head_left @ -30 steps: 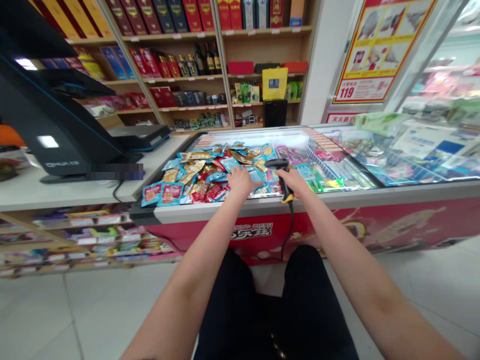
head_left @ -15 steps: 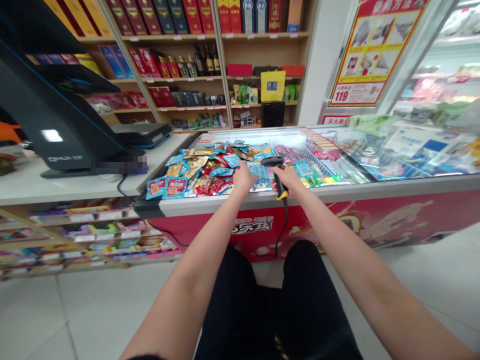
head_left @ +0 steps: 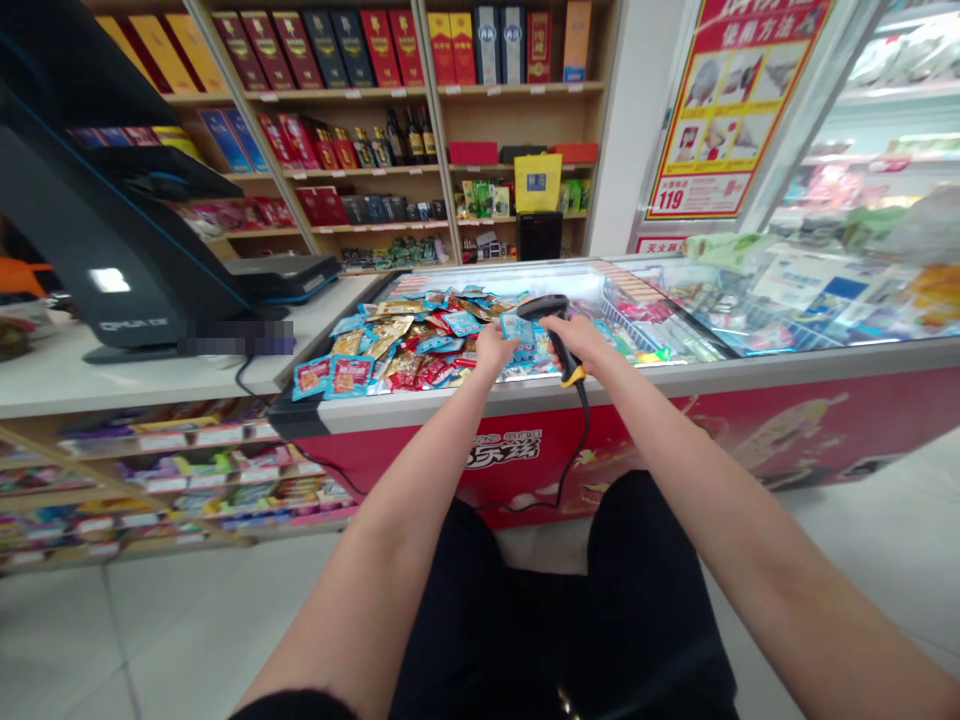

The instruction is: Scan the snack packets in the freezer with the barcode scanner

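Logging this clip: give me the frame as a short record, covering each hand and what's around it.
Left hand: holds a small blue snack packet
Right hand: grips a corded black-and-yellow handheld barcode scanner
Scanner head: next to the packet, facing it
Below hands: heap of snack packets in a glass-topped chest freezer
Behind: wooden shelves of boxed goods

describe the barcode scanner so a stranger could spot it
At the red-fronted chest freezer, look to the person's right hand. It holds a black handheld barcode scanner with a yellow band at its grip's base. Unlike the flat snack packets nearby, it trails a black cord.
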Tool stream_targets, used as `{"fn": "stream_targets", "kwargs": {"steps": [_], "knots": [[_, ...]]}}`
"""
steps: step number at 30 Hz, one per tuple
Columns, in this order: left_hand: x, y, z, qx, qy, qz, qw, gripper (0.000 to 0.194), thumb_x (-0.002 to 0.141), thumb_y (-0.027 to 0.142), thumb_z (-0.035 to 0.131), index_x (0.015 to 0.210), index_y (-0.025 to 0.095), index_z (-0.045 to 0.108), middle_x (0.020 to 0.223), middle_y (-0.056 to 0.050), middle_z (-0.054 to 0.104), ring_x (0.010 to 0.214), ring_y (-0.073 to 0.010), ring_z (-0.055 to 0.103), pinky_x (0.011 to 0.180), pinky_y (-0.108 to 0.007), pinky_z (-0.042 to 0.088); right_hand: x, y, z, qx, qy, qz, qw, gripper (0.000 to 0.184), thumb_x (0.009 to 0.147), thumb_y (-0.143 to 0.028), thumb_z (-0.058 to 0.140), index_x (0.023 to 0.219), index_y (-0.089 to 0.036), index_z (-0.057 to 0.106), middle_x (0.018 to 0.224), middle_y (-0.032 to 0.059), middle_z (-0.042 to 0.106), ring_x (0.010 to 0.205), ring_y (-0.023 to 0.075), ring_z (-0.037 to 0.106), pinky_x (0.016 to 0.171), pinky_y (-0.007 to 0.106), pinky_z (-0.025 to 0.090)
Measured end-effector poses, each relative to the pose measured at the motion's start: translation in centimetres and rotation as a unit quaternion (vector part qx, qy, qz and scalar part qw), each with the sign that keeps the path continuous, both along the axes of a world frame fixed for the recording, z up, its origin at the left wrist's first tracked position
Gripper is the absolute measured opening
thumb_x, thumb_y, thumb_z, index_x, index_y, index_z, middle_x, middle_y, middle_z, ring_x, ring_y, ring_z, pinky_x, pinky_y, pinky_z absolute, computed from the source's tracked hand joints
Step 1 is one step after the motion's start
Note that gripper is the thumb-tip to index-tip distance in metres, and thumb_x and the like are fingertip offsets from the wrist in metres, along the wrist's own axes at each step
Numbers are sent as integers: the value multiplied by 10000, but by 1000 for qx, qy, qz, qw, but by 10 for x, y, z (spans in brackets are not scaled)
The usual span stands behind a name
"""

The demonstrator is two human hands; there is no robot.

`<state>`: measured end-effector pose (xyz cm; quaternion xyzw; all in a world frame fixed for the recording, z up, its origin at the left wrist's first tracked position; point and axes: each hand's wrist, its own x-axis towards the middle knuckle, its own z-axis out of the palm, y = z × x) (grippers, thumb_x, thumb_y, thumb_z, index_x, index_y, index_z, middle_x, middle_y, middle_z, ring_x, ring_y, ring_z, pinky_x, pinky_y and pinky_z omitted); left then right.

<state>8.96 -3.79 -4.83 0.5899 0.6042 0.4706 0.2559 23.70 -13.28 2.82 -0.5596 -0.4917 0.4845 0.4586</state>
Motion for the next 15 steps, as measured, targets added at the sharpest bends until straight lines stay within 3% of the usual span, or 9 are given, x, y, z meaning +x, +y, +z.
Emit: {"fn": "stream_targets", "kwargs": {"steps": [4, 9, 15], "knots": [[8, 2, 8, 6, 19, -12, 1000, 138, 649, 125, 655, 785, 138, 677, 725, -50, 694, 728, -199, 653, 712, -280, 482, 6, 2, 7, 2, 4, -7, 1000, 201, 871, -255, 563, 698, -168, 510, 476, 15, 531, 384, 140, 499, 351, 249, 428], [17, 6, 13, 13, 40, -16, 999, 106, 651, 149, 661, 753, 144, 690, 659, -13, 652, 712, -175, 621, 690, -249, 460, 16, 5, 8, -13, -2, -3, 1000, 187, 868, -254, 563, 711, -165, 517, 488, 17, 536, 389, 136, 501, 360, 246, 426], [27, 20, 8, 5, 44, -23, 999, 80, 657, 170, 674, 734, 149, 674, 608, 18, 586, 666, -140, 581, 656, -226, 445, 32, 17, 8, -14, -1, 16, 1000, 179, 877, -262, 551, 729, -168, 516, 491, 17, 532, 375, 134, 488, 357, 250, 416]]}}
